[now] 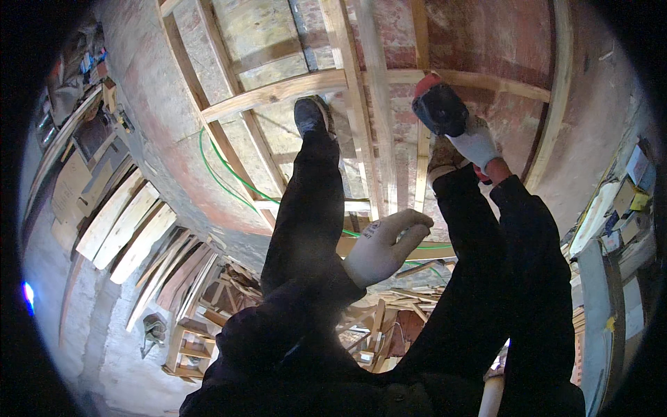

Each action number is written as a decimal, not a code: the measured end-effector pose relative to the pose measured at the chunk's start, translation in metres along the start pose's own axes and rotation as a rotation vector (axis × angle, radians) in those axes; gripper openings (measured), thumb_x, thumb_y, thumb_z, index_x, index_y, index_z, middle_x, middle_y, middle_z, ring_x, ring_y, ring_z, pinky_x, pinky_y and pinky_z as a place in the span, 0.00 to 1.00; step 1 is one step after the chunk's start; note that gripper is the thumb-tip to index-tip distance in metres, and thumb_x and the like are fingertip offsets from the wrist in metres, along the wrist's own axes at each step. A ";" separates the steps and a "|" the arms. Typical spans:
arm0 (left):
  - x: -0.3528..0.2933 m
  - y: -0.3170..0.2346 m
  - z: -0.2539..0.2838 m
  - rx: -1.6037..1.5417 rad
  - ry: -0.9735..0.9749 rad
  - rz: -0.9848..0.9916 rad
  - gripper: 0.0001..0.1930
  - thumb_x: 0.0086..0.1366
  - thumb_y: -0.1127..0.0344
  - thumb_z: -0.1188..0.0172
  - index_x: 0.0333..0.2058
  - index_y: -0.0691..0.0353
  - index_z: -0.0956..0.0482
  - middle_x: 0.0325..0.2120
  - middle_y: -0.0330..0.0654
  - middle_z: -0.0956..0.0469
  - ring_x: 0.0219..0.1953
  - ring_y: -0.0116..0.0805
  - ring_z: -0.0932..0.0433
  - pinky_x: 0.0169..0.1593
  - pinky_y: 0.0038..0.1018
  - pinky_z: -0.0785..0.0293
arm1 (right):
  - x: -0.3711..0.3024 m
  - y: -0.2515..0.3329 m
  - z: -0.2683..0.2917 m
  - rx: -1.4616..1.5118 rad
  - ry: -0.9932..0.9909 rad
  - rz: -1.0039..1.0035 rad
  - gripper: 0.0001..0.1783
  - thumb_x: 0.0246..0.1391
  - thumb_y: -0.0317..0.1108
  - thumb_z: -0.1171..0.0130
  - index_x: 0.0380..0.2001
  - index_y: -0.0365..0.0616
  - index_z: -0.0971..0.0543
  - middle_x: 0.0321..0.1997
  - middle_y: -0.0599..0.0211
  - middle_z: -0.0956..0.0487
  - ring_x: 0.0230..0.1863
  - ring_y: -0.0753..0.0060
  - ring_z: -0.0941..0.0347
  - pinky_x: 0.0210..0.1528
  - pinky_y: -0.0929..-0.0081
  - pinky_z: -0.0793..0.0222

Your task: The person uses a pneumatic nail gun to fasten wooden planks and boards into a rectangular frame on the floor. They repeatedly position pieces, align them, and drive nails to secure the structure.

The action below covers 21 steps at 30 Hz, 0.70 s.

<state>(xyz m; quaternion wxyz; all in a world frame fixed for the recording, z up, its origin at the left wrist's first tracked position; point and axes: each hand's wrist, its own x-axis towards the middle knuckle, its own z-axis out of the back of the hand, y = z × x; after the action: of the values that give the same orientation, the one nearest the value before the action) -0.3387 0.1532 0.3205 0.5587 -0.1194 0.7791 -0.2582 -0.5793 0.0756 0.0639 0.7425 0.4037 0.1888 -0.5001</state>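
My right hand point(475, 144), in a white glove, is wrapped round a red and black power tool point(440, 110). The tool's head lies over the wooden frame point(278, 89), beside a crosspiece at the right. A red part of it shows by my wrist. My left hand point(386, 249), also gloved in white, hangs between my legs above the near end of the frame. Its fingers curve over so that their tips come close to the thumb. Whether anything small is pinched there cannot be made out.
The frame's battens lie across a worn reddish panel point(486, 35), with my shoe point(310, 115) between them. A green hose point(229, 168) loops along the left and under the near end. Boards point(135, 229) lean at the left, scrap wood lies behind, and boxes point(629, 229) stand right.
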 end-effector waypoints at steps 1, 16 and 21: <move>-0.004 0.005 0.002 -0.037 -0.011 -0.060 0.15 0.75 0.60 0.47 0.50 0.66 0.22 0.44 0.50 0.19 0.46 0.41 0.19 0.52 0.34 0.25 | 0.000 0.009 0.008 0.079 -0.067 0.043 0.23 0.59 0.49 0.40 0.48 0.43 0.21 0.45 0.50 0.17 0.50 0.45 0.21 0.54 0.54 0.26; -0.079 -0.021 0.142 -0.290 -0.927 -0.278 0.11 0.73 0.74 0.52 0.48 0.70 0.23 0.42 0.46 0.19 0.47 0.32 0.22 0.55 0.26 0.29 | -0.112 0.276 0.077 0.866 0.200 -0.068 0.36 0.53 0.39 0.31 0.63 0.42 0.34 0.63 0.47 0.26 0.64 0.46 0.28 0.65 0.59 0.32; -0.089 -0.021 0.187 -0.221 -0.699 -0.323 0.13 0.73 0.77 0.52 0.54 0.69 0.27 0.52 0.48 0.25 0.54 0.33 0.25 0.60 0.26 0.32 | -0.073 0.346 0.005 0.893 0.005 -0.162 0.42 0.50 0.41 0.26 0.65 0.42 0.35 0.55 0.49 0.20 0.55 0.53 0.21 0.55 0.61 0.24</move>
<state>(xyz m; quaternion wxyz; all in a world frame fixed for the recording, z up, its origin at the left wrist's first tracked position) -0.1351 0.1281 0.3585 0.7261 -0.3802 0.5364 -0.2012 -0.3017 0.1750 0.2588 0.4537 0.6694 -0.0128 -0.5882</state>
